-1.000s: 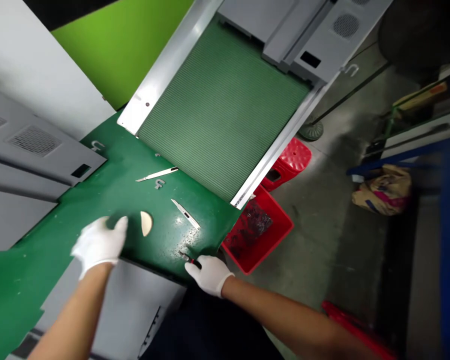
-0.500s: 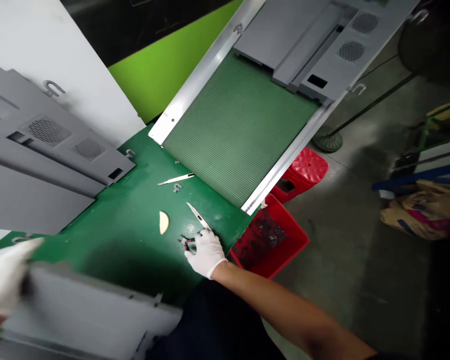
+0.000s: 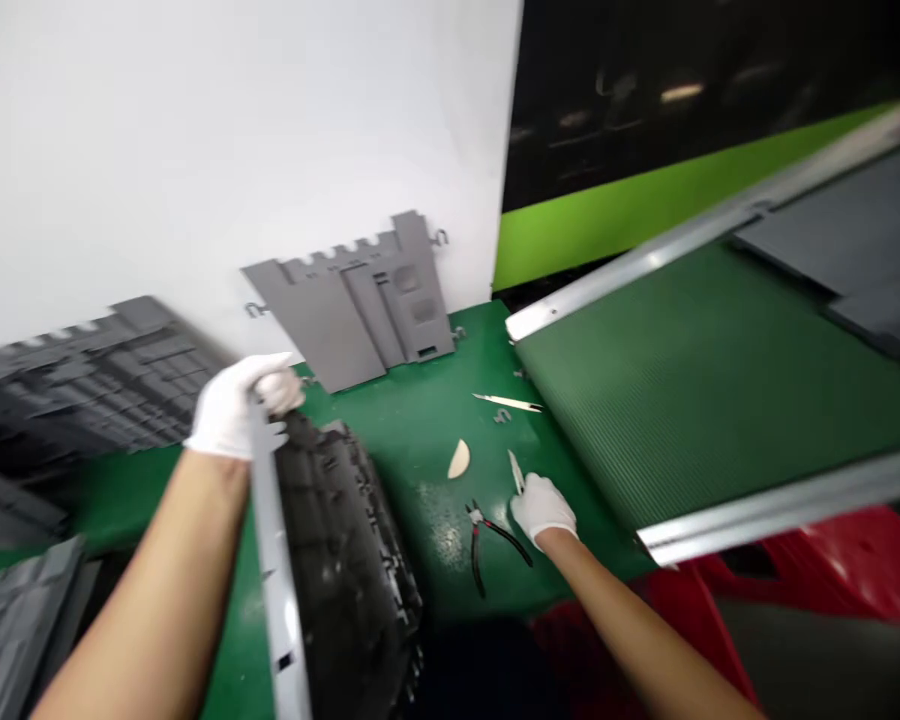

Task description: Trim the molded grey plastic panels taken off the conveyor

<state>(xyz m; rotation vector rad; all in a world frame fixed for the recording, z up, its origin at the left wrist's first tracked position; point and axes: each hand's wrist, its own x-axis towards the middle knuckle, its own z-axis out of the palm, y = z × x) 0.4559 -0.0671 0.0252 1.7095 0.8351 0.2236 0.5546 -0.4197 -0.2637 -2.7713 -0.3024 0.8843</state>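
Head view: left hand (image 3: 244, 405) clamped on ribbed gray plastic panel (image 3: 337, 570); right hand (image 3: 544, 508) at craft knife (image 3: 516, 472), grip unclear.

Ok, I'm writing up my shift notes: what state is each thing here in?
Left hand: gloved, gripping the black panel's metal edge.
Black panel: tilted, held by that edge.
Right hand: gloved, beside the pliers.
Near knife: its lower end meets the right hand; grip unclear.
Pliers: lying on the green mat, handles apart.
Far knife: lying on the mat.
Gray panel: upright.
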